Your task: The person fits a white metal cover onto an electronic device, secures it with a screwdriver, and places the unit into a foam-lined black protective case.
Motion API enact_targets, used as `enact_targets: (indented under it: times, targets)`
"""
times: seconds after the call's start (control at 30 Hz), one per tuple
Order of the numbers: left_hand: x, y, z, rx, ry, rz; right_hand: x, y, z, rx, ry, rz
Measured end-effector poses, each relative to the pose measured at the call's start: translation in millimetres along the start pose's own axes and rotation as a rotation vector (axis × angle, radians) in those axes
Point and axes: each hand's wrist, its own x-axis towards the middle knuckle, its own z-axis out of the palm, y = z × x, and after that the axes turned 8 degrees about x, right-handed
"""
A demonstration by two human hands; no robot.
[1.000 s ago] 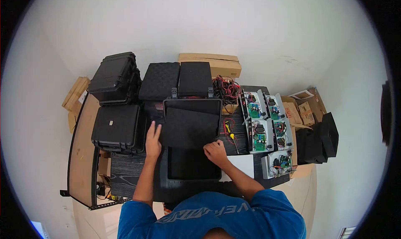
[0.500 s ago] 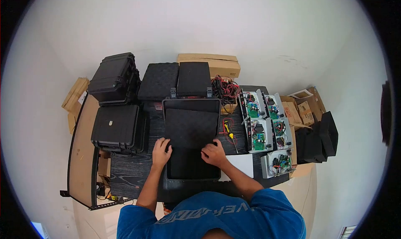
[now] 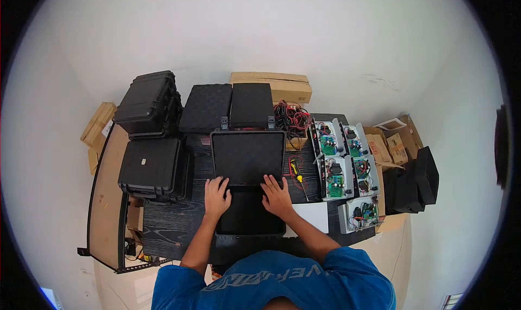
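Observation:
An open black hard case (image 3: 251,235) lies in front of me with its lid raised away from me. A dark textured foam sheet (image 3: 248,157) sits inside the lid. My left hand (image 3: 218,198) rests its spread fingers on the foam's lower left edge, near the hinge. At the lower right edge, the outstretched fingers of my right hand (image 3: 276,195) press on the same sheet. Neither hand is wrapped around anything. The base of the case is dark, and its details are hard to make out.
Closed black cases (image 3: 151,166) are stacked at left. Foam blocks (image 3: 251,104) stand behind the lid. To the right are a yellow screwdriver (image 3: 297,171), a white sheet (image 3: 312,215), tangled cables (image 3: 291,117) and several open circuit-board units (image 3: 336,177). Cardboard boxes (image 3: 396,147) stand beyond.
The foam sheet has gone from lying loose and tilted across the lid to sitting flat inside it. Both hands have moved inward and slightly forward, their fingers now spread on it.

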Motion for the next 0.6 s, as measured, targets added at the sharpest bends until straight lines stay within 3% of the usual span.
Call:
enact_targets:
  times: [0.1, 0.23, 0.43, 0.6]
  targets:
    - [-8.9, -7.4, 8.7, -0.005, -0.149, 0.019, 4.4, -6.0, -6.0, -0.041, -0.049, 0.031]
    - [-7.9, -4.8, 9.1, 0.039, -0.215, 0.03, 3.7, -2.7, -2.1, 0.058, -0.13, 0.117]
    - [-1.5, -0.2, 6.2, 0.081, -0.313, 0.018, 2.2, 0.5, 4.7, 0.041, -0.096, 0.097]
    - [0.1, 2.0, -0.3, 0.056, -0.315, 0.027, -1.0, 9.9, -3.6, 0.216, -0.097, 0.093]
